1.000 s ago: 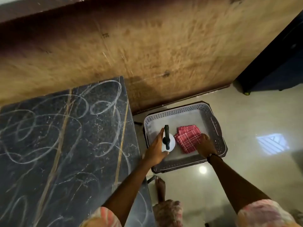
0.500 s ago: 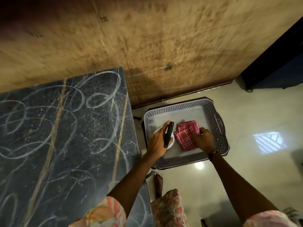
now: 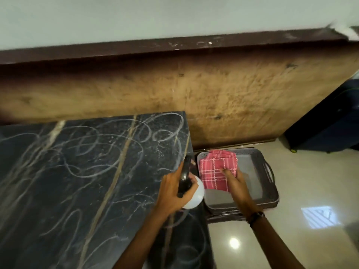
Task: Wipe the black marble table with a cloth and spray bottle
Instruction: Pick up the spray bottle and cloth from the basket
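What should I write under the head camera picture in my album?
Left hand holds spray bottle, right hand holds cloth.

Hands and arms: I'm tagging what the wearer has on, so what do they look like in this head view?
Both forearms are bare, with no sleeve in view. The left hand wears nothing visible. The right hand has a dark band around its wrist, like a watch or bracelet; blur hides which. No gloves or rings can be made out.
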{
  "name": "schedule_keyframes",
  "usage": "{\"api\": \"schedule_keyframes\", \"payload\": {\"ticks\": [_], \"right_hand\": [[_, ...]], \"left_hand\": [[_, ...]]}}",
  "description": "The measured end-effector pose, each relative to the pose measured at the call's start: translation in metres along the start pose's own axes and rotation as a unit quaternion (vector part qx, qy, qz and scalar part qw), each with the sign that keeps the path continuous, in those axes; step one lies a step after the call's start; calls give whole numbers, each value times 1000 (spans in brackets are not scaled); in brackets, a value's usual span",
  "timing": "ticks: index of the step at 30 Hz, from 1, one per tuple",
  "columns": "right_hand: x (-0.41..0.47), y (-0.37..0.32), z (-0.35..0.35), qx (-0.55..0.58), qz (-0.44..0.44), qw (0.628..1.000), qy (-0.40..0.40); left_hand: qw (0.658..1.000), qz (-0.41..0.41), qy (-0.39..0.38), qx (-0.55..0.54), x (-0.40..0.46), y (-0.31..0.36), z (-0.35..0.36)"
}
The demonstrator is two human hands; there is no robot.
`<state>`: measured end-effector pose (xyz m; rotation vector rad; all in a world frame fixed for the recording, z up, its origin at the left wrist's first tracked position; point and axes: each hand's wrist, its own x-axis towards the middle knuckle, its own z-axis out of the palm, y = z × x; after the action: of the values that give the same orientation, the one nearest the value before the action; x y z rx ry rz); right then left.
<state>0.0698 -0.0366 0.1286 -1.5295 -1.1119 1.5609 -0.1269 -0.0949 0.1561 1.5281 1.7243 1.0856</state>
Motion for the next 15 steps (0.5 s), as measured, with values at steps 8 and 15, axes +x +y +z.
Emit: {"api": "schedule_keyframes", "payload": {"ticks": [8,15], "right_hand": [[-93,47,206,49,88,982,-160],[-158,87,344,72,133,964,-218]], "left_hand": [[993,-101,29,-53,-134,-69,-161],[975,-202,47,-76,-228,-135,-258]]}}
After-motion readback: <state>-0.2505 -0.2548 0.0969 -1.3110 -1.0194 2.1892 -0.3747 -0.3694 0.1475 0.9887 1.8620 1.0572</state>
